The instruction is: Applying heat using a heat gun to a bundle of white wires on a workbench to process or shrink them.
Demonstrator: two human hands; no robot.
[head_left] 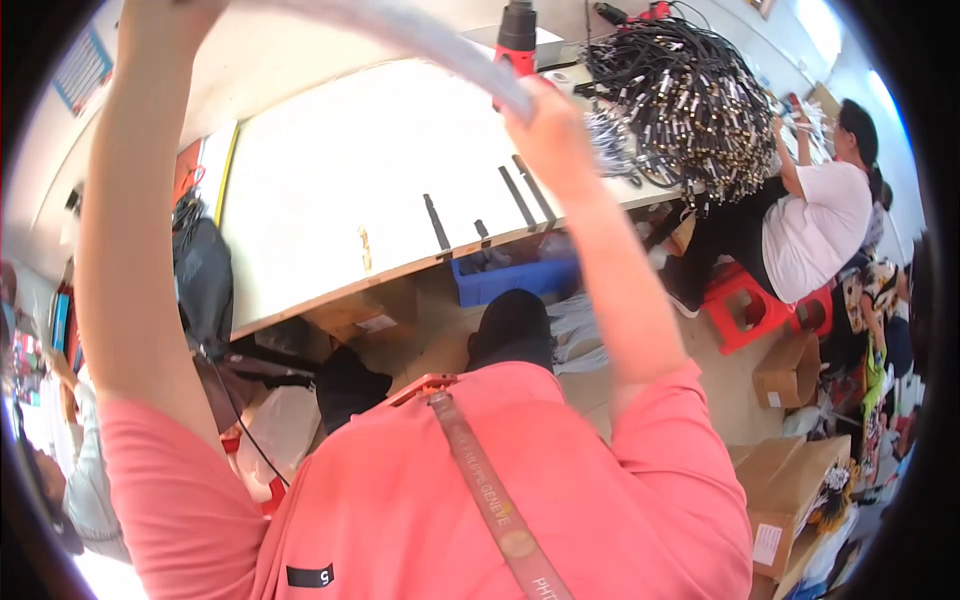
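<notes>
Blue bin (515,288) below table (330,150) edge: plastic-looking stuff inside. Cardboard box (785,475), lower R of view: white, dark & yellowish bits at its mouth, details unclear. Long grey strip (400,32) held up over table, long axis bowed, running from top L down to R hand (552,130), clenched round its lower end. L hand (195,8) mostly cut off by top edge; can't tell its grip. Strip's blurred.

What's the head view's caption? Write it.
Right hand holding a long pale-grey strip over a white tabletop, near heaped black metal-tipped cables.
</notes>
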